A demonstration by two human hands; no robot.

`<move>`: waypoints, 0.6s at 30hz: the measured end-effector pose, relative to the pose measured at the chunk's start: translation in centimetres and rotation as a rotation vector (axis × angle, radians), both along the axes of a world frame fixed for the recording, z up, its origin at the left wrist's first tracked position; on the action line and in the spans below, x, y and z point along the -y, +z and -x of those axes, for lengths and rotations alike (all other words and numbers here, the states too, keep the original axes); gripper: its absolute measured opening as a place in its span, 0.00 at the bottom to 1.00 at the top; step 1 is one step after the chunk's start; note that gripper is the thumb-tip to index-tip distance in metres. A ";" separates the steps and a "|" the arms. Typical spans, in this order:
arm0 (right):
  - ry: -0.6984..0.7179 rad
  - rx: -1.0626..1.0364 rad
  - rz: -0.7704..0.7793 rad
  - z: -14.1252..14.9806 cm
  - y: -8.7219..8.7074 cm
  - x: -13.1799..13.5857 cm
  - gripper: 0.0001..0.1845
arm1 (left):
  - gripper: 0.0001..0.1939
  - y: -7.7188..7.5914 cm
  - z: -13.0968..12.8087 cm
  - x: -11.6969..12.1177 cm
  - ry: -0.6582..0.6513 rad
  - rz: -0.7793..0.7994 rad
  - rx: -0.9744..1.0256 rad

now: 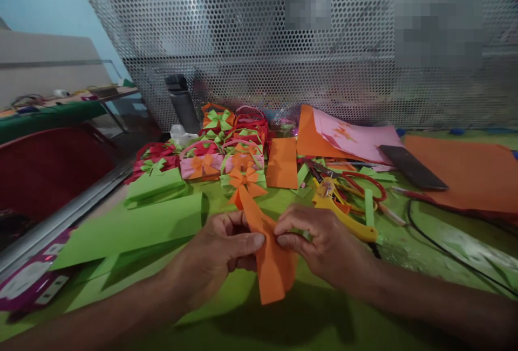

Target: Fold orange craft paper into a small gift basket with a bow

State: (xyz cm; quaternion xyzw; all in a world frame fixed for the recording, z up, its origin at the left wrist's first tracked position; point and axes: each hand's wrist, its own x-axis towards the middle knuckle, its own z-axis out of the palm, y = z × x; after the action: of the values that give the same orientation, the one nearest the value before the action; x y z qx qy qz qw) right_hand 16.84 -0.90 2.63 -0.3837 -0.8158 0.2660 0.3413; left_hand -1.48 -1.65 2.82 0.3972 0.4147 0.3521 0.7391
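Between my two hands is a folded piece of orange craft sheet, held upright above the green tabletop. My left hand pinches its left side, thumb on the near face. On the other side, my right hand grips the sheet between thumb and fingers. An orange bow shows just behind the top of the piece, on one of several small decorated baskets. Left of my left hand lies a large green sheet, with a folded green piece behind it.
Small bow-trimmed baskets stand at the back beside a dark bottle. Rightward lie a yellow-handled tool, red-handled scissors, a black phone, pink sheets, an orange sheet and a black cable. A perforated metal panel rises behind.
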 end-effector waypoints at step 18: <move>0.027 0.029 -0.090 -0.1 -0.1 0.5 0.05 | 0.14 0.1 -0.3 0.3 0.112 0.063 -0.043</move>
State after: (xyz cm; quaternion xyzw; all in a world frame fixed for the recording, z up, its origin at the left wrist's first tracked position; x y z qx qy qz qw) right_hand 16.89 -1.36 2.57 -0.3607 -0.8370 0.2279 0.3426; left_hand -1.19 -1.94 2.94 0.3572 0.4628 0.3712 0.7214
